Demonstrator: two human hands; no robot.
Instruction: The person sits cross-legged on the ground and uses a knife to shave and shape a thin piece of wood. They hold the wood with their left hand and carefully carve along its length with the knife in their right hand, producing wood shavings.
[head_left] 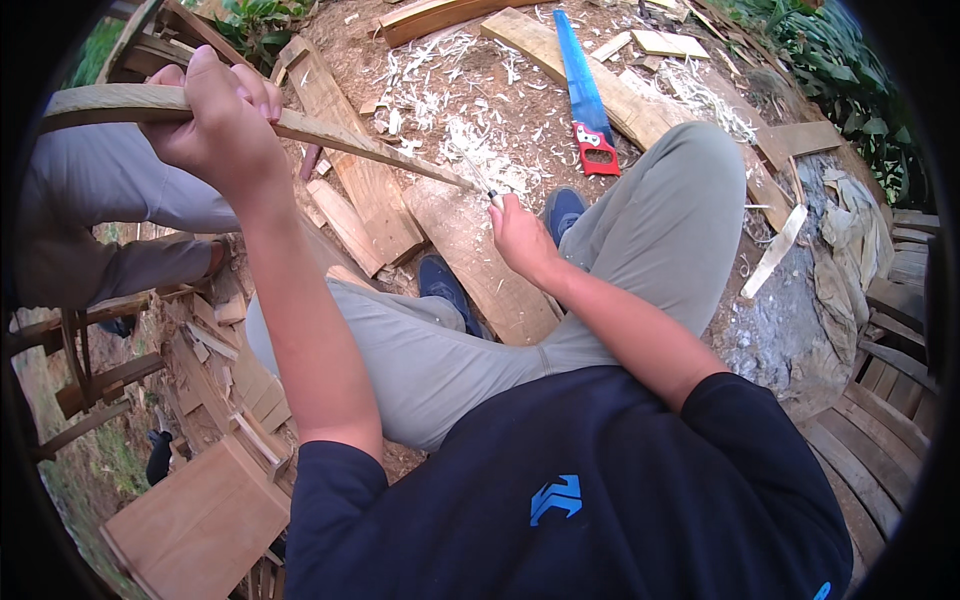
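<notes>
My left hand (222, 125) is raised at the upper left, its fingers wrapped round a long wooden strip (370, 148). The strip slants down to the right, and its far end comes down near the board between my feet. My right hand (524, 238) is closed round the pale handle of a knife-like tool (495, 197). Its thin blade points up and away, close to the strip's lower end; whether the two touch I cannot tell. Beneath my right hand a wide plank (495, 275) lies on the ground between my shoes.
A hand saw (586, 95) with blue blade and red handle rests against a long board (640, 118). Pale shavings (480, 150) litter the dirt. Another person's leg (120, 180) is close at my left. A wooden panel (195, 520) stands lower left; stacked slats (880, 430) lie right.
</notes>
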